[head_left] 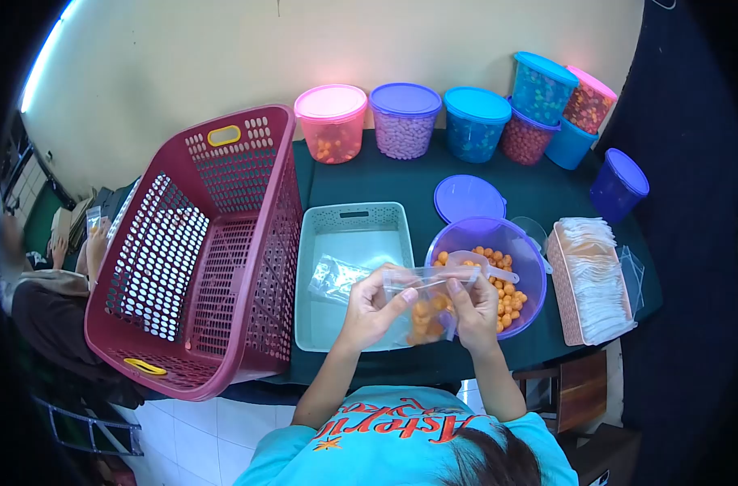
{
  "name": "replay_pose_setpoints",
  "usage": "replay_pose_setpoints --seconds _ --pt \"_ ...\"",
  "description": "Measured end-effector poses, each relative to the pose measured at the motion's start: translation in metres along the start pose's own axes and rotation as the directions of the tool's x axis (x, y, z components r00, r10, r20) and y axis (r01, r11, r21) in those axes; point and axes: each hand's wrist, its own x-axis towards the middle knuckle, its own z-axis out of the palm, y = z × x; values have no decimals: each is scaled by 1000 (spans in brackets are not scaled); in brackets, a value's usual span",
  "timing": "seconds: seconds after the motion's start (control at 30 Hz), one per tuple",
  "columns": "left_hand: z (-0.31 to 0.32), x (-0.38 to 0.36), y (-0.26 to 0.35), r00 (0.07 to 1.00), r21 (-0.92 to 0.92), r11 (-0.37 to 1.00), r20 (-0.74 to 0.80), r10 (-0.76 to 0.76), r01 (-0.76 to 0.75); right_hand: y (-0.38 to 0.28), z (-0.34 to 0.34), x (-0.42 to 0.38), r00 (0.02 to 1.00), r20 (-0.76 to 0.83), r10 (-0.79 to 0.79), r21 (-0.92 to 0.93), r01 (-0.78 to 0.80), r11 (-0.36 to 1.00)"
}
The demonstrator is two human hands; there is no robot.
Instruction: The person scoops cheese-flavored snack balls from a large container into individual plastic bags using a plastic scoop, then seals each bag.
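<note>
My left hand (372, 311) and my right hand (474, 311) pinch the top edge of a clear plastic bag (424, 317) between them. Several round orange balls lie in the bag's lower part. Behind my right hand stands a purple tub (533, 257) with more orange balls (508, 306) inside. A clear scoop (499, 271) rests in that tub, partly hidden by my fingers. To the left, a pale green tray (307, 283) holds clear plastic packaging (337, 277), and my left hand is over the tray's right side.
A large maroon basket (260, 243) stands at left. On the right is a pink basket (565, 300) of stacked clear bags (592, 271). A purple lid (469, 199) lies behind the tub. Lidded tubs (405, 121) line the wall. Another person's hand (98, 243) shows far left.
</note>
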Motion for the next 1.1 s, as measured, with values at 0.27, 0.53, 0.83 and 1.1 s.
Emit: replay_pose_setpoints --seconds 0.27,0.53,0.83,1.1 --pt "-11 -11 -5 986 198 980 -158 58 -26 0 -1 -2 992 115 44 -144 -27 989" --pt "-4 -14 -6 990 126 992 -138 36 -18 11 0 -2 991 87 103 -82 -96 992" --pt "-2 -12 1 999 138 990 -37 32 -27 19 7 2 991 126 -38 -212 64 975" --pt "-7 -14 -8 994 325 941 -24 110 -96 18 5 -1 999 50 -8 -330 24 944"
